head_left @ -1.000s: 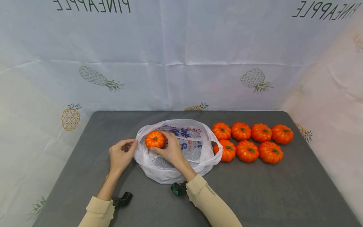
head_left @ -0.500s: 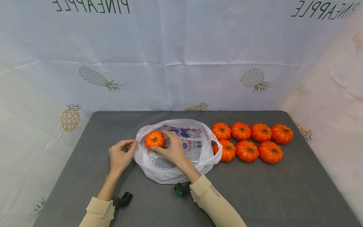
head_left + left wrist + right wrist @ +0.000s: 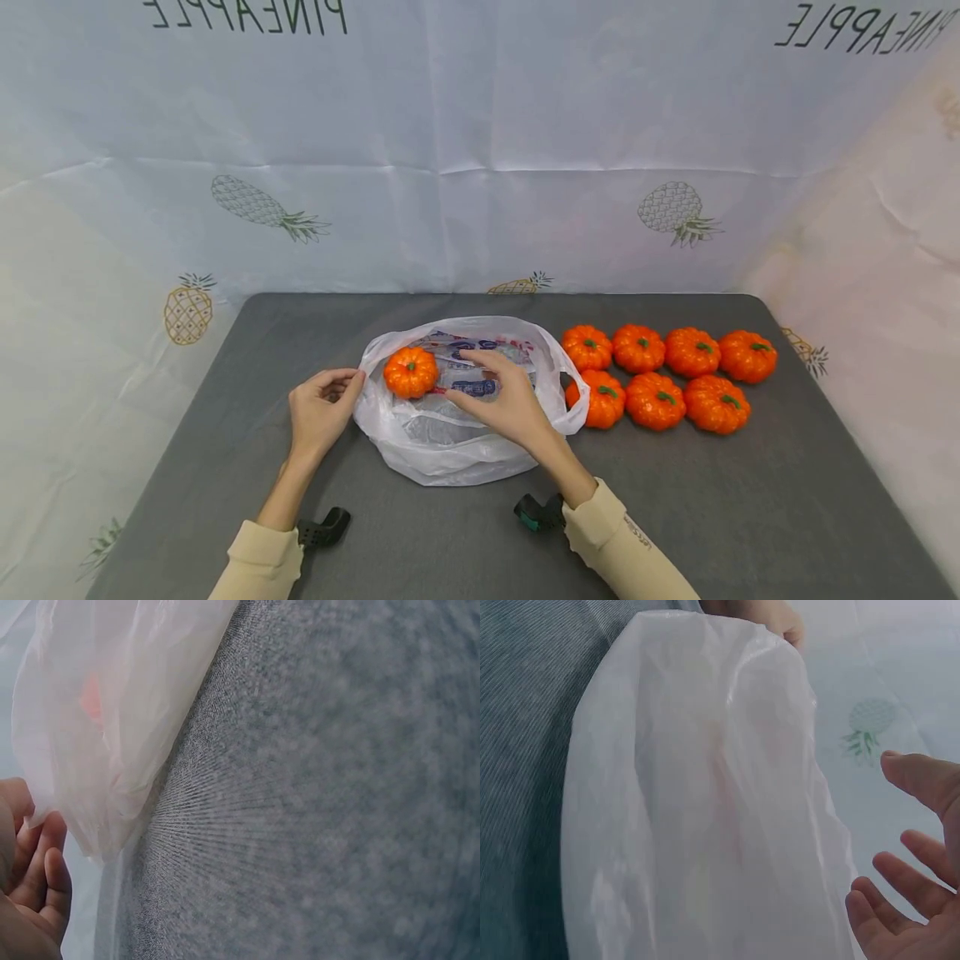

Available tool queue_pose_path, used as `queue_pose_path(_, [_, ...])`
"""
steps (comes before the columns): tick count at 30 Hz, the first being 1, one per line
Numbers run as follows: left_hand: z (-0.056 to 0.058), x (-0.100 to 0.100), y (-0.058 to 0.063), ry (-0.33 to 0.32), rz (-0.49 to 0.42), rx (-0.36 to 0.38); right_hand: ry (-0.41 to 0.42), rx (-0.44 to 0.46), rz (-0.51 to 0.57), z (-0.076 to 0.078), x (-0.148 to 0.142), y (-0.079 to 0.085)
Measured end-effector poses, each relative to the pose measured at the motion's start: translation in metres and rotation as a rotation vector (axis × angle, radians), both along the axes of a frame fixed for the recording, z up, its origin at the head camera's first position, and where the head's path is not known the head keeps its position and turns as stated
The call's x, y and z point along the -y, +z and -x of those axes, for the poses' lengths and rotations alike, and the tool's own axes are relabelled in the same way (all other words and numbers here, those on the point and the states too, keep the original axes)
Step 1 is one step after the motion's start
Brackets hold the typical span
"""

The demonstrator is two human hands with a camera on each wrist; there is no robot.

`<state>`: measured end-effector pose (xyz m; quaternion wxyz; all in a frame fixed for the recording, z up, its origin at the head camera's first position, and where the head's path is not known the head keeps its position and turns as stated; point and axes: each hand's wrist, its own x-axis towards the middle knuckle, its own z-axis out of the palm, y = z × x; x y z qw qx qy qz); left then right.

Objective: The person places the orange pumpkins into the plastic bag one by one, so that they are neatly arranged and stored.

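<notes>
A white plastic bag with blue and red print lies mouth up on the table. Inside it, toward the left, sits one small orange pumpkin with a green stem. My left hand pinches the bag's left edge between thumb and fingertip; the left wrist view shows the thin plastic held there. Over the bag's mouth is my right hand, thumb and fingers spread with nothing between them, a little right of the pumpkin. In the right wrist view the fingers are apart beside the bag wall.
Several more orange pumpkins stand in two rows to the right of the bag. The bag's right handle overlaps the nearest one. A dark grey cloth covers the table. Behind hangs a white curtain printed with pineapples.
My right hand has let go of the pumpkin and drawn back to the right, fingers spreading. The pumpkin stays at the bag's left side. My left hand keeps its place on the edge.
</notes>
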<state>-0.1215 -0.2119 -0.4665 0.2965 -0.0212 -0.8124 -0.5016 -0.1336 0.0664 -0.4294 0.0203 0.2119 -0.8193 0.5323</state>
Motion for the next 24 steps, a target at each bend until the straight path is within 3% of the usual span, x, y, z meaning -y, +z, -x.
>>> queue_pose_path(3, [0.004,0.008,-0.013,0.001,-0.006,0.025,-0.017,0.005,-0.02,-0.005,-0.016,0.004])
queue_pose_path(15, [0.004,0.009,-0.015,0.01,-0.003,0.023,-0.142,-0.127,-0.09,-0.017,-0.079,0.014])
queue_pose_path(18, [0.003,0.005,-0.011,0.026,0.007,0.009,-0.188,-0.152,-0.086,-0.021,-0.091,0.016])
queue_pose_path(24, [-0.006,-0.007,0.01,0.043,0.008,0.013,-0.268,-0.215,-0.025,-0.026,-0.114,0.012])
